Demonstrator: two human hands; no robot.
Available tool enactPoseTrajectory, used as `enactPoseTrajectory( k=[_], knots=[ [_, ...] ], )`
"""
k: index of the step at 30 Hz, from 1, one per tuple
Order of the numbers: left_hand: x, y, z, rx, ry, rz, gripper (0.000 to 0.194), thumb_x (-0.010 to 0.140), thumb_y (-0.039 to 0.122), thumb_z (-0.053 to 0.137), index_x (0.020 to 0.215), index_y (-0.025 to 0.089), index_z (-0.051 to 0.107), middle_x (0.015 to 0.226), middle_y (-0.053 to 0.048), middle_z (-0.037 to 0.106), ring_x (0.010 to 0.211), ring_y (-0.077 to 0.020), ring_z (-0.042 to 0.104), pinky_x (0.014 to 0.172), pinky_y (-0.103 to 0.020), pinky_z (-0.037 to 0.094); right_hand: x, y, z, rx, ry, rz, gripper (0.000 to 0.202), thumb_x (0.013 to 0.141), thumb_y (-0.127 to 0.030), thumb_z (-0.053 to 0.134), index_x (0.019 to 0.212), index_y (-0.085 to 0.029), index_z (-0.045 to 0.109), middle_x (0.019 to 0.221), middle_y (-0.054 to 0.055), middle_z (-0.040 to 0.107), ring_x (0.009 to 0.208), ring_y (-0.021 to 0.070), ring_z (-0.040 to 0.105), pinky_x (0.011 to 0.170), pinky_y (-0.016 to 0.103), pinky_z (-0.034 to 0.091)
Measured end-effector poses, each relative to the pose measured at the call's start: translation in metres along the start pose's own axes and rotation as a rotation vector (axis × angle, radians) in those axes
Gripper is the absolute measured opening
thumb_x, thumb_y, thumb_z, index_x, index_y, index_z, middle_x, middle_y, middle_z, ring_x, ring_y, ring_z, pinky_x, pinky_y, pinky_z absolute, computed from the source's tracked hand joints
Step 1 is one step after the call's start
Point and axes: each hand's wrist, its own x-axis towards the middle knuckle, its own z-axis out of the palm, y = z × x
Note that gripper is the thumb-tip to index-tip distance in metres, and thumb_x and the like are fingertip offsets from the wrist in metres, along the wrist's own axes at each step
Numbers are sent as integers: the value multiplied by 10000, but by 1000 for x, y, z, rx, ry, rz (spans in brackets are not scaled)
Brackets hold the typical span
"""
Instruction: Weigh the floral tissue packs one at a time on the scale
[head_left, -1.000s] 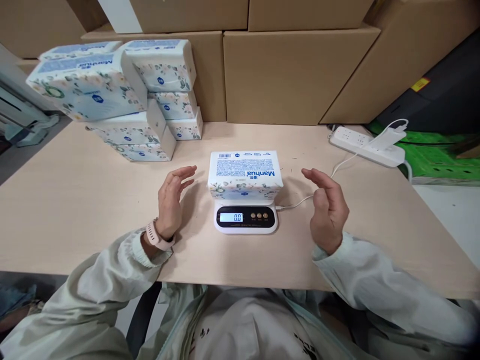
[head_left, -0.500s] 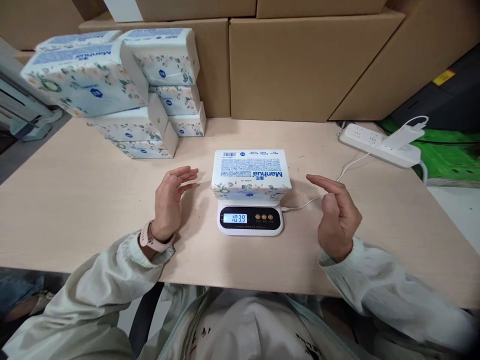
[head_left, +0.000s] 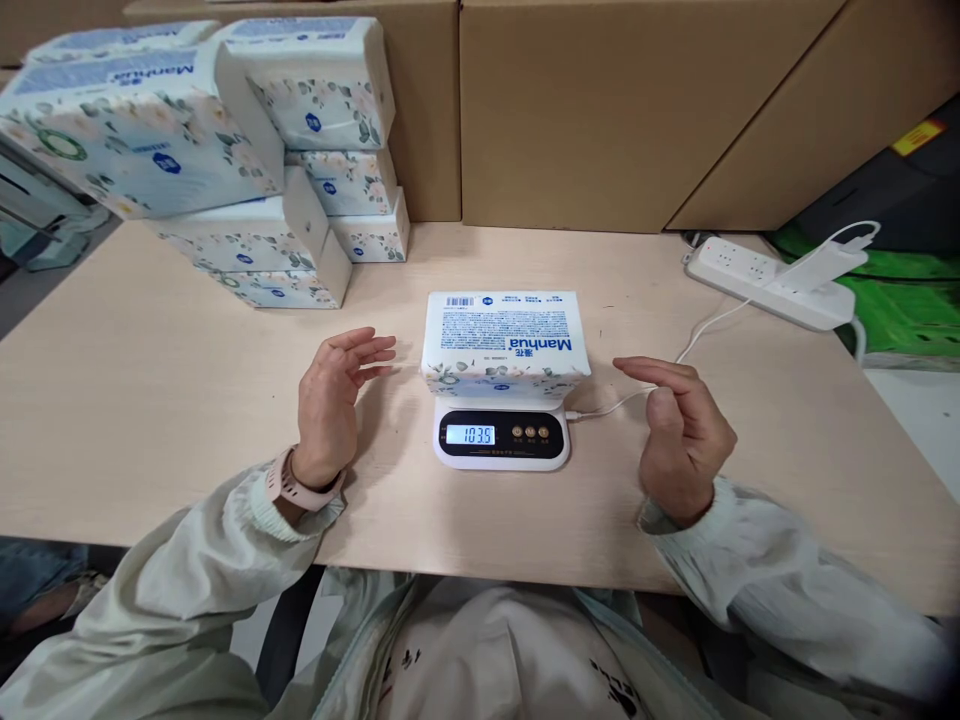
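Where 103.9 showed, the scale (head_left: 501, 462) now reads 103.5.

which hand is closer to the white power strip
Right. The right hand is on the near side of the power strip, apart from it; the left hand is farther away, on the other side of the scale.

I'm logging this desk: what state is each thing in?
Scale: lit, reading 103.5
Manhua pack: wrapped, resting on the scale
Left hand: open, empty
Right hand: open, empty
Stacked packs: wrapped, piled up
White cable: plugged into the scale
Power strip: adapter plugged in
Pink wristband: worn
Cardboard boxes: open or shut, cannot tell
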Motion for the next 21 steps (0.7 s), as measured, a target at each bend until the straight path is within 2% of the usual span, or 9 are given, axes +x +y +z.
enactPoseTrajectory(
  k=[4, 8, 10, 12, 14, 16, 18, 21],
  knots=[
    [1, 0, -1, 1, -11, 14, 361, 917, 568, 728, 1084, 249, 738, 1144, -89, 817, 1054, -284, 752, 951, -457, 602, 0, 3, 2, 63, -2, -41, 181, 1038, -300, 643, 1116, -340, 802, 1097, 59, 817, 1070, 300, 776, 959, 551, 618],
    [-1, 1, -1, -18, 0, 44, 329, 935, 528, 730, 1081, 233, 750, 1115, -85, 821, 1020, -257, 761, 952, -429, 613, -1, 5, 2, 73, -4, -62, 193, 1028, -259, 651, 1140, -326, 794, 1103, 68, 810, 1074, 291, 772, 965, 537, 608],
    [-7, 6, 1, -20, -6, 34, 291, 931, 476, 738, 1076, 224, 754, 1114, -89, 820, 1043, -256, 769, 1009, -441, 616, -2, 6, 1, 70, -1, -64, 205, 1027, -254, 656, 1160, -325, 794, 1111, 67, 810, 1086, 286, 770, 974, 527, 607],
    [-16, 14, 3, -31, -43, -22, 290, 924, 437, 751, 1126, 229, 765, 1229, -92, 808, 1187, -272, 757, 1133, -473, 589, -4, 6, 1, 69, -16, -48, 217, 1029, -268, 661, 1193, -324, 792, 1137, 69, 811, 1119, 285, 767, 1000, 523, 615],
    [-26, 25, 7, -51, -100, -96, 357, 937, 432, 738, 1245, 254, 764, 1445, -78, 738, 1424, -289, 659, 1282, -499, 500, -4, 5, 1, 85, -80, 3, 270, 1039, -300, 663, 1287, -326, 768, 1235, 74, 805, 1192, 285, 760, 1057, 526, 623],
    [-32, 38, 15, -60, -167, -150, 415, 961, 435, 698, 1344, 281, 743, 1594, -45, 643, 1588, -297, 515, 1376, -518, 395, -3, 2, 4, 142, -192, 80, 392, 1054, -352, 661, 1446, -345, 688, 1420, 73, 759, 1317, 278, 729, 1151, 532, 608],
    [-31, 52, 27, -43, -279, -188, 412, 975, 426, 653, 1346, 272, 750, 1599, -46, 635, 1629, -329, 456, 1397, -551, 359, 1, -4, 9, 231, -320, 164, 524, 1072, -416, 647, 1589, -391, 563, 1619, 51, 646, 1466, 267, 653, 1242, 534, 565],
    [-19, 73, 52, 7, -487, -231, 358, 999, 410, 608, 1244, 219, 787, 1476, -100, 707, 1574, -403, 504, 1334, -602, 440, 12, -10, 16, 316, -459, 295, 624, 1089, -505, 614, 1682, -462, 426, 1770, -13, 483, 1609, 251, 520, 1306, 530, 518]
  ],
)
